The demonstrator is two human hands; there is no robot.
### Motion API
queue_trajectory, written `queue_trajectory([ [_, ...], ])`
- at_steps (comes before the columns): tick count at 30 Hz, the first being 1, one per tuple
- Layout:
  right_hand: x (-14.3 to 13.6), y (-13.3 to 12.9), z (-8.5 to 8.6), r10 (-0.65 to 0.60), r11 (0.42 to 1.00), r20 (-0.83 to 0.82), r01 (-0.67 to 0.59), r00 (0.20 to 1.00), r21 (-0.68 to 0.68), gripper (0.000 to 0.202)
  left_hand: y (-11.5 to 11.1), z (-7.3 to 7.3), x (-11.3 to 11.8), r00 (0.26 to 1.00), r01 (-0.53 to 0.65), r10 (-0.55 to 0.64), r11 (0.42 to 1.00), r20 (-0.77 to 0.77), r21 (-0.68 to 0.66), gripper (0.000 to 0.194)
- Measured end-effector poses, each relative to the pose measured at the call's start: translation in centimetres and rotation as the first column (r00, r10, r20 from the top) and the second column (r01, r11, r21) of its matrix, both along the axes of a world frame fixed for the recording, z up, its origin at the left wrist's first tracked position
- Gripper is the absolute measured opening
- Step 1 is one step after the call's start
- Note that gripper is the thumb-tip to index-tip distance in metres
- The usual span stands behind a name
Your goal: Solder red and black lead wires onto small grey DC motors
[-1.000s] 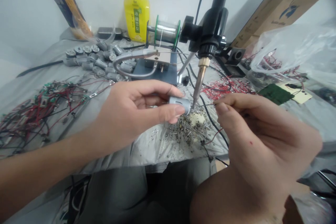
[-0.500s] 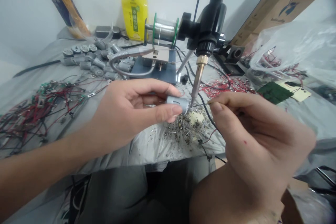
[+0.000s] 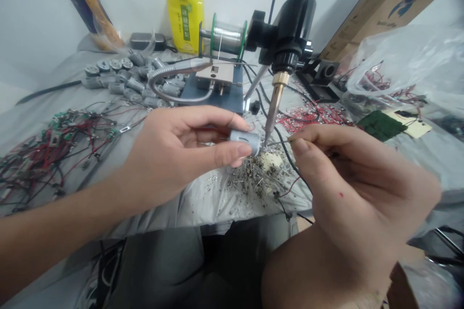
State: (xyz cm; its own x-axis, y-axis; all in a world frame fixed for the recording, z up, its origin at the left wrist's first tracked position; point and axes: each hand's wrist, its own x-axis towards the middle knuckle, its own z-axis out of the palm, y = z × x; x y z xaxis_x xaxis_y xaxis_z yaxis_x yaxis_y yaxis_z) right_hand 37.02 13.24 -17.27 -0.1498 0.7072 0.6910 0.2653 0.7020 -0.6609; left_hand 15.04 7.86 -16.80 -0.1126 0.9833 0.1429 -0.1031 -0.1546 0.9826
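Left hand (image 3: pixel 181 147) pinches a small grey cylindrical metal motor (image 3: pixel 239 137) between thumb and fingers, holding it on its side above the bench (image 3: pixel 199 210), which is covered in a crinkled grey sheet. The motor's terminal end faces the tapered metal tip of a soldering iron (image 3: pixel 276 101), clamped pointing downward on a black stand (image 3: pixel 302 14); whether tip and motor touch is too small to tell. From the other side, the right hand (image 3: pixel 358 188) grips a thin dark strand of wire (image 3: pixel 278 143) between thumb and forefinger, its free end reaching toward the same tip. Below the motor lies a scatter of dark and silvery metal bits (image 3: pixel 250 181) around a pale yellow pad (image 3: pixel 271 160). Just behind the left hand sits a blue-based metal solder feeder (image 3: pixel 213 79) with a ribbed grey hose, under a green-rimmed spool of silver solder (image 3: pixel 228 41). A heap of similar grey motors (image 3: pixel 123 79) lies left of the feeder, and a tangle of red and black wires with small switches (image 3: pixel 54 142) lies nearer. Right of the iron spread many short red wires (image 3: pixel 315 118), with a dark green pad (image 3: pixel 380 127) beyond the right hand. Farther back stands a bottle of yellow liquid (image 3: pixel 185 14).
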Motion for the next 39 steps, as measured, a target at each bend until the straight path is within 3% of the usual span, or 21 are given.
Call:
queue_trajectory([
  [7, -0.01, -0.18, -0.08, -0.034, 0.999, 0.028, 0.034, 0.999, 0.002, 0.016, 0.03, -0.01, 0.03, 0.998, -0.041, 0.041, 0.999, -0.047, -0.001, 0.02],
  [39, 0.35, -0.27, 0.09, 0.0, 1.0, 0.045, -0.001, 0.999, 0.013, 0.018, -0.06, -0.22, -0.09, 1.0, -0.014, 0.014, 0.999, -0.022, 0.034, 0.026],
])
